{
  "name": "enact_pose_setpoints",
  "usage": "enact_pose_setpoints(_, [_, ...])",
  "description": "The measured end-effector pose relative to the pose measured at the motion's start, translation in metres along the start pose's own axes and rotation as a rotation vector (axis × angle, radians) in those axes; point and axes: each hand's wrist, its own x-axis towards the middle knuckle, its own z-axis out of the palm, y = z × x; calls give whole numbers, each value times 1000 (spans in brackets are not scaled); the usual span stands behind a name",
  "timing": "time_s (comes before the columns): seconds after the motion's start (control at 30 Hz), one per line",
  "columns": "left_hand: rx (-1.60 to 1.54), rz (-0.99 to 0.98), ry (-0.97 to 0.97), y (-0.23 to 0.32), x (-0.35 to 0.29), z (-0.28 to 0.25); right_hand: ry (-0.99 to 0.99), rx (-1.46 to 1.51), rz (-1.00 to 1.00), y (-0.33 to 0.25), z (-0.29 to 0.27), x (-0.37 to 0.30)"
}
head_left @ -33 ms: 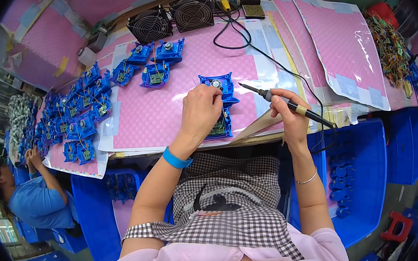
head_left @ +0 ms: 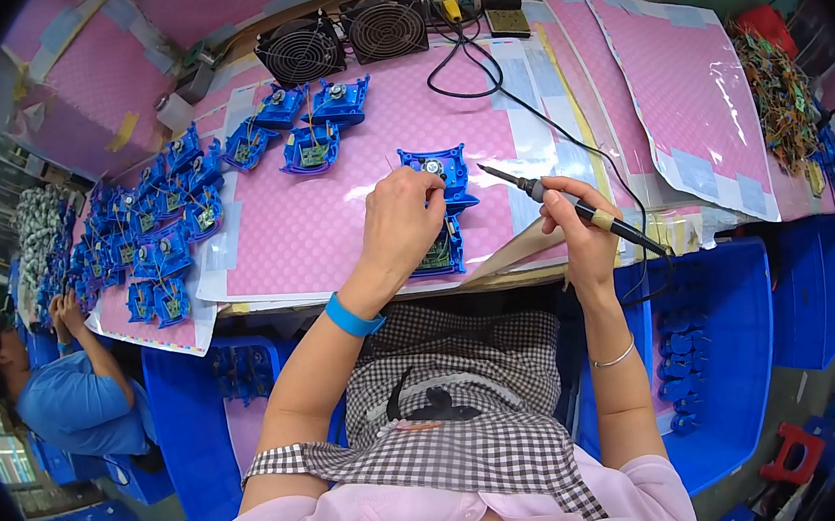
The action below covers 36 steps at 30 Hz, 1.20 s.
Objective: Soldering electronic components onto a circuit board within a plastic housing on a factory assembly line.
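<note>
My right hand (head_left: pixel 580 225) grips a soldering iron (head_left: pixel 603 220) by its handle. The iron's dark tip points up and left, in the air to the right of an opened blue plastic casing (head_left: pixel 456 161). Over that casing's left side, my left hand (head_left: pixel 403 214) is closed in a pinch, and what its fingertips hold is hidden. A round silvery part (head_left: pixel 433 168) sits in the casing's far half. The near half contains a green circuit board (head_left: pixel 437 256), partly covered by my left hand. A thin wire end sticks out beside my left knuckles.
Several similar blue casings (head_left: pixel 160 253) crowd the table's left side. Two black fans (head_left: pixel 385 28) and a soldering iron stand (head_left: pixel 505 19) line the back. The iron's black cord (head_left: pixel 566 131) crosses the right side. Blue bins (head_left: pixel 748 349) flank my lap; a co-worker (head_left: pixel 79 394) sits far left.
</note>
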Motion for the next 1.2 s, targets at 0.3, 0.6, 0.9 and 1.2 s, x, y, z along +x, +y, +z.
enact_pose_setpoints(0.3, [-167,-376,202,-37,-33,-69,51,-14,-56,-1,-12,1])
enact_pose_setpoints(0.6, [-179,-347,121,-22,-29,-42,-39,22,-41,-2,6,-8])
enact_pose_setpoints(0.9, [-286,-263,126,3,-11,-27,-103,-1,-25,2,24,-9])
enact_pose_setpoints(1.2, [-166,-167,57,-13,-4,-4,-124,-4,-10,8,35,-5])
